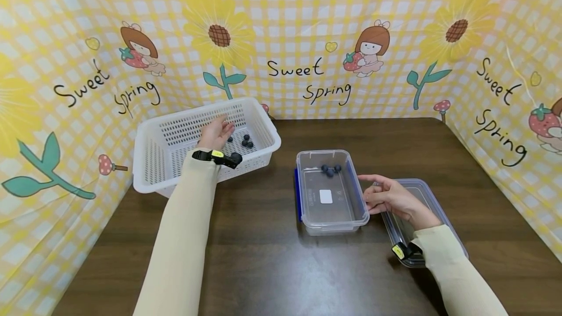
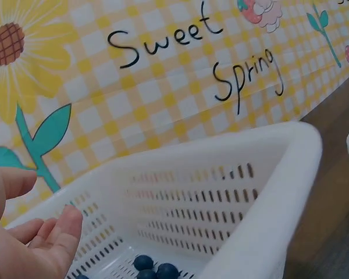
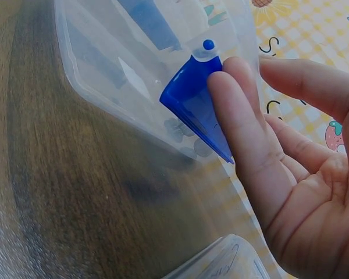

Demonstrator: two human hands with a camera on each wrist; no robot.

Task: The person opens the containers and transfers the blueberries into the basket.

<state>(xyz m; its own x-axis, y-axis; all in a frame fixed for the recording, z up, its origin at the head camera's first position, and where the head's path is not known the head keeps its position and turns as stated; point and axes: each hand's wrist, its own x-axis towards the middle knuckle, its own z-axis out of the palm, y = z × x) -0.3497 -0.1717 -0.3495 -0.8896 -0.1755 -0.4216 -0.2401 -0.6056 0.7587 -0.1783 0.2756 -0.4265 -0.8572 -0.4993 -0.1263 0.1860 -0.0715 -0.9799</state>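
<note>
My left hand point(image 1: 215, 133) hovers inside the white perforated basket point(image 1: 151, 160), above several blueberries point(image 1: 247, 144). In the left wrist view its thumb and fingers point(image 2: 70, 224) are apart, with nothing visible between them. Beside the clear plastic box point(image 1: 307, 208), my right hand point(image 1: 392, 199) touches the box's right side with loosely extended fingers. Those fingers lie against the blue side latch point(image 3: 192, 87) in the right wrist view, where the latch hangs down. Several blueberries point(image 1: 330, 172) sit at the far end of the box.
A clear lid with a bluish rim point(image 1: 417, 187) lies on the dark wooden table point(image 1: 263, 257), partly under my right hand and wrist. Another blue latch point(image 1: 298, 194) hangs on the box's left side. A yellow checked cloth point(image 1: 290, 38) surrounds the table's back and sides.
</note>
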